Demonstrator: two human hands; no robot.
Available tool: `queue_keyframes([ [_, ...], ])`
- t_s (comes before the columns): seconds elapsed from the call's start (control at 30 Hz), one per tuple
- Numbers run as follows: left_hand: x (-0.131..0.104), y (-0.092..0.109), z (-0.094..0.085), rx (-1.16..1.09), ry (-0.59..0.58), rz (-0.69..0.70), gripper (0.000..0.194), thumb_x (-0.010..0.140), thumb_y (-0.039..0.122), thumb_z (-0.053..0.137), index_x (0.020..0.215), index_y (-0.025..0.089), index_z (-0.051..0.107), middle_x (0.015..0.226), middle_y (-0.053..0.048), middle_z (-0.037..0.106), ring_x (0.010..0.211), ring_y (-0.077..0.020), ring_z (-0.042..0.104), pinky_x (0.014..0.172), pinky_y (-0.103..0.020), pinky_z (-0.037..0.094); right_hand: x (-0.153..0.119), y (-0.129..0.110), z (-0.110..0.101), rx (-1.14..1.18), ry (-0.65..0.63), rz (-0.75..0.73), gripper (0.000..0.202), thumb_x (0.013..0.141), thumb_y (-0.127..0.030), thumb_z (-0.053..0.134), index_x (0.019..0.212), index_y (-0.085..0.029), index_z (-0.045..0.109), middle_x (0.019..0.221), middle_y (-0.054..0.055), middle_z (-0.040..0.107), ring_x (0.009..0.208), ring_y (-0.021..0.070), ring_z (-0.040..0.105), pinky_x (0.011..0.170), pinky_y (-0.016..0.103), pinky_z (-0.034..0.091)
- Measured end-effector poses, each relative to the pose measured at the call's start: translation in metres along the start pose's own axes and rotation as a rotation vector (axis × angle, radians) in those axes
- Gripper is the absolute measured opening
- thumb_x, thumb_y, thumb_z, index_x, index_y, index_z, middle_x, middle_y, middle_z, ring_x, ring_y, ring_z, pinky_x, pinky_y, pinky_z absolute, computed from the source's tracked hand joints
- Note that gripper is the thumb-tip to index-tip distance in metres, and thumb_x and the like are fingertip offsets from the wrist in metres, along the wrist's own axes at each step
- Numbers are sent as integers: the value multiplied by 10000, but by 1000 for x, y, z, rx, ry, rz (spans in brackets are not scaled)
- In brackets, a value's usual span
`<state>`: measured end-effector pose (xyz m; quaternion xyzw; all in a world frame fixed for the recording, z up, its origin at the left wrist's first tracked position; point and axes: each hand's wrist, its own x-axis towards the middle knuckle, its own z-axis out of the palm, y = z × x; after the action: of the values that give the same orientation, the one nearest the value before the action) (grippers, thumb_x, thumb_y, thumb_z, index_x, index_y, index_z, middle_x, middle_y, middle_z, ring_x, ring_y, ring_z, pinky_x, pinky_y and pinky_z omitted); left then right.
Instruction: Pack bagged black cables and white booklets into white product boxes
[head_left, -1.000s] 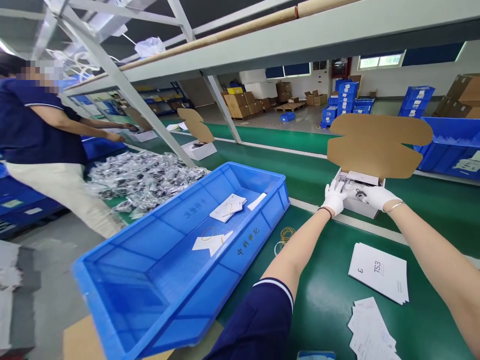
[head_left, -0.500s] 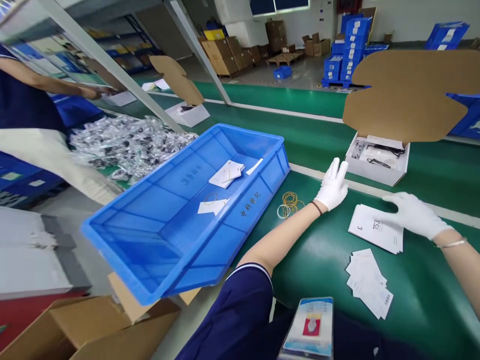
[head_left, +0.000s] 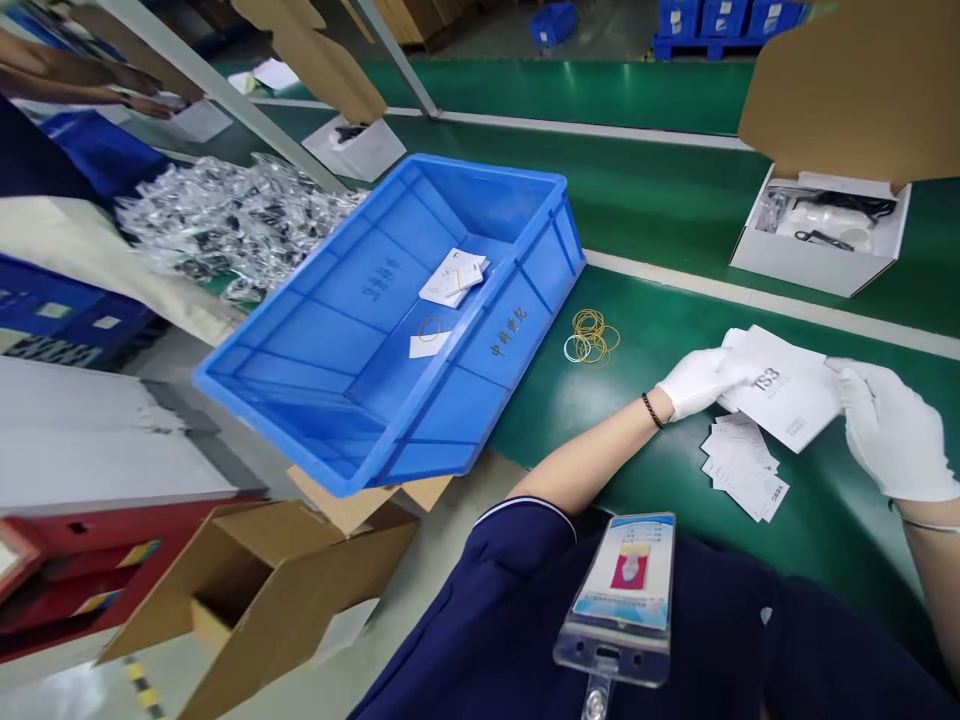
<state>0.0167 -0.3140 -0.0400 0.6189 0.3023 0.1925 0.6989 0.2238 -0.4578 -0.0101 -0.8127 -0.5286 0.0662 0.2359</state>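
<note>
A small stack of white booklets (head_left: 796,395) printed "TS3" is held up between my two gloved hands. My left hand (head_left: 701,383) grips its left side, the fingertips partly hidden by the booklets. My right hand (head_left: 896,430) pinches the right edge between thumb and fingers. Just below lies a fanned pile of small white printed cards (head_left: 746,468) on the green work surface (head_left: 637,450). To the left of my left hand, a loose heap of yellow rubber bands (head_left: 598,337) rests beside a white ring (head_left: 577,348).
A large blue bin (head_left: 480,390) stands on the left, with a few booklets (head_left: 454,277) inside. Beyond my hands is an open white box (head_left: 810,253) of packed parts. Bagged parts (head_left: 232,220) are heaped at far left, near a co-worker's arm (head_left: 67,75). An open carton (head_left: 262,600) sits below.
Both hands have closed on the booklets and raised them off the surface. My left hand was spread apart from them before. The view has tilted downward.
</note>
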Motion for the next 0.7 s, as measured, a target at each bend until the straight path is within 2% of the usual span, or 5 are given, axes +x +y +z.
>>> queue_keyframes([
  [0.13, -24, -6, -26, -192, 296, -22, 313, 822, 370, 739, 1028, 138, 699, 936, -86, 758, 667, -177, 666, 644, -330, 588, -51, -2, 10, -52, -146, -41, 625, 881, -712, 524, 1213, -199, 658, 1055, 119, 705, 882, 313, 668, 719, 427, 512],
  [0.23, -34, -5, -43, -327, 416, 19, 323, 793, 335, 759, 1044, 147, 682, 1029, -82, 750, 812, -211, 701, 668, -342, 613, -87, -2, 27, -104, -277, -79, 810, 807, -846, 504, 1282, -198, 613, 1002, 107, 701, 828, 309, 662, 622, 395, 489],
  [0.43, -39, -6, -36, -410, 378, 40, 255, 860, 273, 699, 1073, 136, 670, 1192, -125, 717, 1027, -292, 699, 831, -462, 628, -111, 7, 50, 65, -282, 45, 965, 851, -870, 377, 1469, -130, 430, 765, 29, 663, 630, 233, 624, 544, 339, 456],
  [0.57, -42, -8, -31, -433, 355, 43, 281, 867, 297, 703, 1095, 137, 663, 1208, -120, 713, 1050, -297, 698, 865, -475, 621, -108, 20, 35, 227, -439, 163, 775, 839, -807, 488, 1302, -190, 563, 757, 6, 651, 683, 228, 630, 648, 349, 511],
  [0.7, -47, -9, -33, -463, 350, 47, 395, 823, 382, 760, 1119, 139, 663, 1226, -129, 708, 1062, -309, 698, 899, -505, 611, -101, 27, 13, 257, -579, 187, 493, 902, -700, 469, 952, -252, 669, 738, 15, 635, 638, 225, 575, 596, 349, 476],
])
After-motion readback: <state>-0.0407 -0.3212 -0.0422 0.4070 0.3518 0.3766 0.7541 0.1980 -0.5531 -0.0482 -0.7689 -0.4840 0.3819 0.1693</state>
